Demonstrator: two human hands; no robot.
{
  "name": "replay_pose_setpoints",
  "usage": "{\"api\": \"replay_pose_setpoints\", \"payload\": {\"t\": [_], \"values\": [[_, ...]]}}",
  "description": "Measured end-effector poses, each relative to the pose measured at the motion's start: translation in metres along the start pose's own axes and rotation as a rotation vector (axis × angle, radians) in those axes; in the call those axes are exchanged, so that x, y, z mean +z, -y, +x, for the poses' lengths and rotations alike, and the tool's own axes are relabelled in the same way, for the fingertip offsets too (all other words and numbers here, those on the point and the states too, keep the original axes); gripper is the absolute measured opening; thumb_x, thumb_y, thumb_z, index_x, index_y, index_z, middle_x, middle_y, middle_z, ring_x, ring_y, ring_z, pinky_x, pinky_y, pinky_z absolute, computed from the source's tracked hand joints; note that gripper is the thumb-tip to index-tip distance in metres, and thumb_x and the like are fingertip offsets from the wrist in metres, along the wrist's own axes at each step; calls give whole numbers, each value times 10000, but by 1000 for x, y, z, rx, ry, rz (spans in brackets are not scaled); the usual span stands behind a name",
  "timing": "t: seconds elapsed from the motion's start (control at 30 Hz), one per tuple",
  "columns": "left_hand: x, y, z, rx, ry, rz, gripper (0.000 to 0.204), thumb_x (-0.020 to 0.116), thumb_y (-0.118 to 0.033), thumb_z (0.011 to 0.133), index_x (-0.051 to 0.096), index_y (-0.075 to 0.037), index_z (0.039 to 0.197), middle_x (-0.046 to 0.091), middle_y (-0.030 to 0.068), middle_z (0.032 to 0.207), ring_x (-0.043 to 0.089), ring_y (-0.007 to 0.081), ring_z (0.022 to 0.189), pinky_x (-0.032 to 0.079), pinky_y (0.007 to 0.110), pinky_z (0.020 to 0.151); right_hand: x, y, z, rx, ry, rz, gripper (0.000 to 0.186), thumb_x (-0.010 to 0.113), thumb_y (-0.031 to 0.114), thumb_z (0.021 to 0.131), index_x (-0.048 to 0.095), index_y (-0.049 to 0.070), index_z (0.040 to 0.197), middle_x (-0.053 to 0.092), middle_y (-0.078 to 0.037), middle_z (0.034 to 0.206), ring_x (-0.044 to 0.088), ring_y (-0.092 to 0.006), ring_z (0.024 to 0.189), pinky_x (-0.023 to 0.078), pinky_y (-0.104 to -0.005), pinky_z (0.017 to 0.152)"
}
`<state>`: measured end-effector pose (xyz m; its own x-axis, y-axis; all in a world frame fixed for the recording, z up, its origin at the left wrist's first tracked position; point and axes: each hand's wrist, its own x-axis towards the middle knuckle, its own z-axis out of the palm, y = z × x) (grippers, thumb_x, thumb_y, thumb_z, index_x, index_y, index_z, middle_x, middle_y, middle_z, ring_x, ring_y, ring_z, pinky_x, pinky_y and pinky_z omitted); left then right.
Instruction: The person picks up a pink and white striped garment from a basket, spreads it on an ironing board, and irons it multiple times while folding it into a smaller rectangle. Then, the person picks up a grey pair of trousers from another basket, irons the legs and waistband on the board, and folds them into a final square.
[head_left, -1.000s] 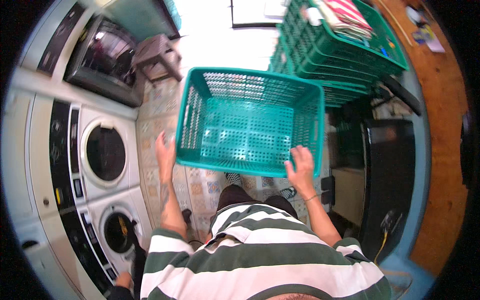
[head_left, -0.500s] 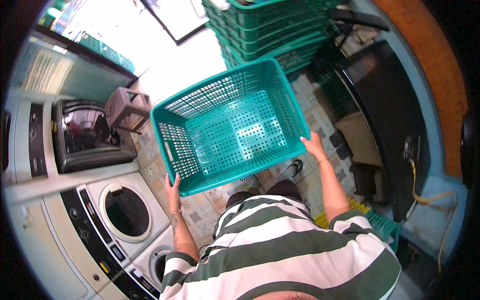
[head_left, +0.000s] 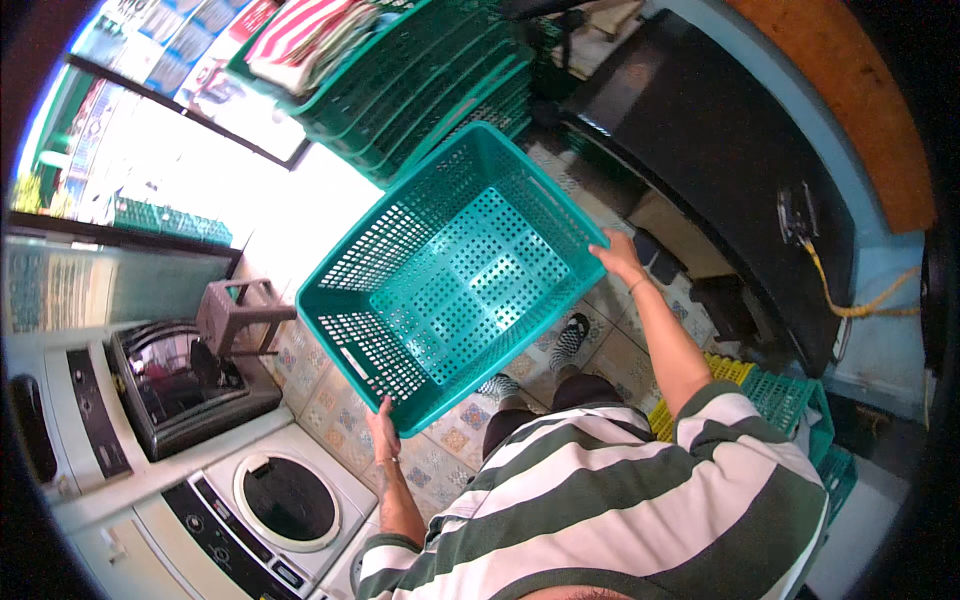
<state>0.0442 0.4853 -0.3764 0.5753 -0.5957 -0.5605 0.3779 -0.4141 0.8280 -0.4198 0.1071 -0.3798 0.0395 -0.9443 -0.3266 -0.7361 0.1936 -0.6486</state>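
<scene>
A large green perforated plastic laundry basket is held out in front of me, tilted so that its inside shows; nothing lies in it. My left hand grips its near left corner at the rim, thumb on the inner side. On the right short side, my right hand is closed round the rim. The fingers of both hands are partly hidden behind the basket wall. Below the basket are my feet in checkered shoes on the patterned tile floor.
Stacked green crates with folded striped cloth stand ahead. White front-loading machines, a dark-lidded washer and a stool line the left. A black-topped counter with an iron runs along the right; yellow and green baskets sit near my right side.
My view has turned to the right, so the crate stack and its folded cloth show further left. The basket has swung round with me, its left end now nearer; both hands keep their hold.
</scene>
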Motion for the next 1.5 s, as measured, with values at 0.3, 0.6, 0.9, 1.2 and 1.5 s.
{"api": "replay_pose_setpoints", "payload": {"t": [0.3,0.6,0.9,1.2,1.5], "values": [[-31,75,23,165,-51,148,433,639,-47,859,540,40,1272,639,111,1153,599,214,994,471,344,926,122,59,-162,374,-105,705,590,613,318,957,349,45,1409,648,-197,1184,646,-401,1042,514,-481,883],[-29,12,64,470,-69,662,738,719,-333,906,388,123,1382,486,269,1374,507,349,1225,427,454,1038,98,33,-203,-21,-204,372,624,492,423,996,350,36,1465,661,-255,1113,645,-424,1000,512,-487,886],[92,-100,-114,1218,649,518,350,587,-175,991,580,49,1260,629,199,1197,613,295,1073,506,411,964,201,-137,-653,407,-263,115,321,540,297,895,655,-3,892,652,-225,831,656,-402,782,522,-505,715],[178,99,-369,968,1771,700,204,586,-121,995,651,7,1140,677,99,1081,626,177,978,522,313,885,248,-172,-886,662,-858,445,197,594,246,941,677,72,980,704,-98,891,683,-223,829,536,-361,770],[168,288,-506,535,2204,1301,209,645,-122,953,694,-73,1150,717,46,1012,627,99,874,497,255,742,93,-421,-1048,851,-1782,510,304,629,139,915,651,66,1209,717,-43,998,662,-148,879,524,-312,792]]}}
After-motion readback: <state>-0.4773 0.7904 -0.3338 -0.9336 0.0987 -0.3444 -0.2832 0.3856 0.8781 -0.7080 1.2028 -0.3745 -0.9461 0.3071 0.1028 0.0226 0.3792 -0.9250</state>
